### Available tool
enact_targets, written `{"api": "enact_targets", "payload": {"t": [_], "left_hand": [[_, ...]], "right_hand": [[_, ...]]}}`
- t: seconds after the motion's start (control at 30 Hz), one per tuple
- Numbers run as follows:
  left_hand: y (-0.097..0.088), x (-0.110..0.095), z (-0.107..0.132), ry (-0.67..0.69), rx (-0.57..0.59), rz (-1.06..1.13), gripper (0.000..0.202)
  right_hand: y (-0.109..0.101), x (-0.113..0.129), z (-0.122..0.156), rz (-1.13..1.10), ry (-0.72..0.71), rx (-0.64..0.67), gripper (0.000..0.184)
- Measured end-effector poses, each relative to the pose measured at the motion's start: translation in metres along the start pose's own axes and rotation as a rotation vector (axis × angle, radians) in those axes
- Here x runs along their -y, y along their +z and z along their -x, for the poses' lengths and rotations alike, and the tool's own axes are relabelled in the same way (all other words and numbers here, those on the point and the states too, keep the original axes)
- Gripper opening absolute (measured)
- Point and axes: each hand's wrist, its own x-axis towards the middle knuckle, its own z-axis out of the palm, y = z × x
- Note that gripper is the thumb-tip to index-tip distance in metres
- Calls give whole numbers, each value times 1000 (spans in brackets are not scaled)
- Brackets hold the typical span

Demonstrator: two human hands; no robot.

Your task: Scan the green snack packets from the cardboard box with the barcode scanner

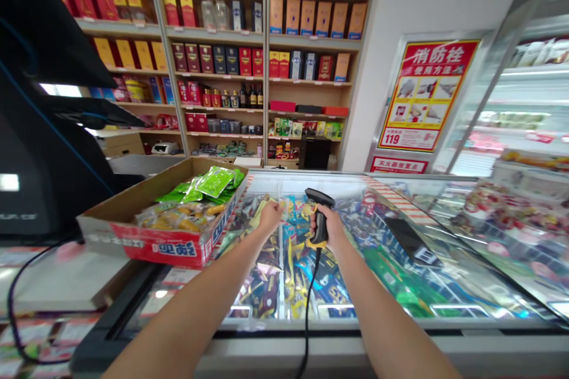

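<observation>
The right hand (326, 226) is closed around the yellow-and-black grip of a handheld barcode scanner (320, 226), with the scanner head angled up and toward the left hand. A black coiled-free cable (310, 314) runs down from the scanner base past the front edge of the chest freezer (284, 324).

The left hand (271, 217) is raised just beside the scanner, above the freezer opening, and appears closed. Its fingers partly hide the contents of the grip; a small pale packet may be held there, but the view is too poor to confirm it.

Directly below both hands, the freezer holds many foil-wrapped frozen snack packets (293, 272) in mixed colors. To the left of the left hand, a red-printed cardboard box (160, 246) rests on the freezer edge, containing green packets (214, 182) and yellow packets (178, 217).

Further left stands a black point-of-sale terminal (44, 148) on the table (57, 284). Ahead are wooden shelves (267, 77) of boxed liquor and a red fire hydrant instruction poster (422, 95).
</observation>
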Motion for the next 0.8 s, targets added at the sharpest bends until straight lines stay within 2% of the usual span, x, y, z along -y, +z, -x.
{"api": "enact_targets", "payload": {"t": [0.13, 0.23, 0.37, 0.43, 0.47, 0.53, 0.6, 0.67, 0.8], "left_hand": [[4, -7, -6, -5, -20, -115, 15], [-10, -16, 8, 131, -73, -388, 23], [-54, -36, 38, 432, -268, -738, 28], [-83, -45, 48, 446, -392, -875, 30], [-97, -47, 51, 394, -415, -931, 31], [-121, -50, 53, 211, -340, -1014, 34], [-135, -49, 54, 68, -192, -1079, 35], [-140, -46, 58, 52, -114, -1137, 35], [-141, -44, 71, 126, -91, -1173, 36]], "right_hand": [[2, -5, 0, 33, -4, -12, 17], [5, -8, 1, 65, 0, 20, 19], [9, -15, 5, 106, 18, 139, 22], [11, -18, 8, 120, 32, 189, 23], [11, -19, 9, 126, 38, 208, 24], [13, -21, 10, 132, 44, 230, 24], [13, -23, 11, 136, 49, 231, 25], [14, -24, 11, 138, 50, 225, 25], [14, -25, 10, 137, 65, 241, 24]]}}
